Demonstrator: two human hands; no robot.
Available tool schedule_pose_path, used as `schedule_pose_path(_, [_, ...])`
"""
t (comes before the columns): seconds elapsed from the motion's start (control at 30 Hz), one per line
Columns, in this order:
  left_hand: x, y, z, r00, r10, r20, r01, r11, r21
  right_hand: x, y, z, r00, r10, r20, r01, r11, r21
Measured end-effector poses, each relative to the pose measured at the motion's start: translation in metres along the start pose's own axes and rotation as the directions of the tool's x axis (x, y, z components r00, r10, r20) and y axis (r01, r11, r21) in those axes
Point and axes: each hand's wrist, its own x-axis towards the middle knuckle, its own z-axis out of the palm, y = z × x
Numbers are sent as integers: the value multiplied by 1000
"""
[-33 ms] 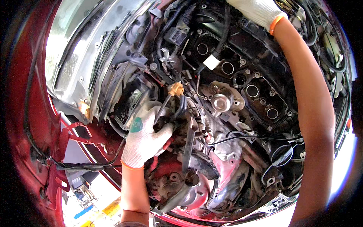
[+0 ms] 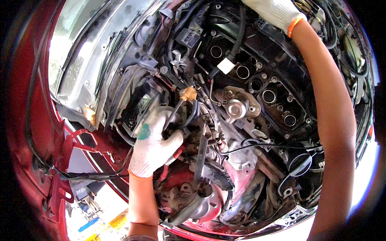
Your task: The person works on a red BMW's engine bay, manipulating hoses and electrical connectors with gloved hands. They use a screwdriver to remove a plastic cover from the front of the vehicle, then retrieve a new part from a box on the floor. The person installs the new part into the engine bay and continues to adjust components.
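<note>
My left hand (image 2: 150,146), in a white knit glove with an orange cuff and a green patch, reaches into the left side of a car's engine bay. Its thumb and fingers are closed around the lower part of a thin ribbed hose (image 2: 173,113); some fingertips are hidden. This hose runs up to a tan connector (image 2: 188,94), where a smooth black hose (image 2: 194,109) also meets it. My right hand (image 2: 275,15), gloved the same way, rests at the far edge of the bay. Its fingers are cut off by the picture's upper edge.
Right of centre lies the dark engine cover (image 2: 277,76) with several round openings. A round metal housing (image 2: 236,108) stands beside it, and a white-ended black conduit (image 2: 226,66) crosses above. A metal pipe (image 2: 189,207) sits near the front. Red body panel (image 2: 32,160) borders the left.
The tan connector has turned and shifted slightly to the right, with the ribbed hose moving along. My left hand has shifted only a little; my right hand has stayed in place.
</note>
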Motion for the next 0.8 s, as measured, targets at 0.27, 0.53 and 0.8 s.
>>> schedule_pose_path(0.27, [1,50,-16,924,-342,-169,152,736,-660,2,7,4,999,-45,-23,44,998,-36])
schedule_pose_path(0.53, [25,142,-11,957,-238,168,245,343,-907,11,20,23,985,-166,-41,162,984,-70])
schedule_pose_path(0.8, [15,128,25,864,308,397,-316,948,-47,12,19,13,994,-110,-13,109,992,-61])
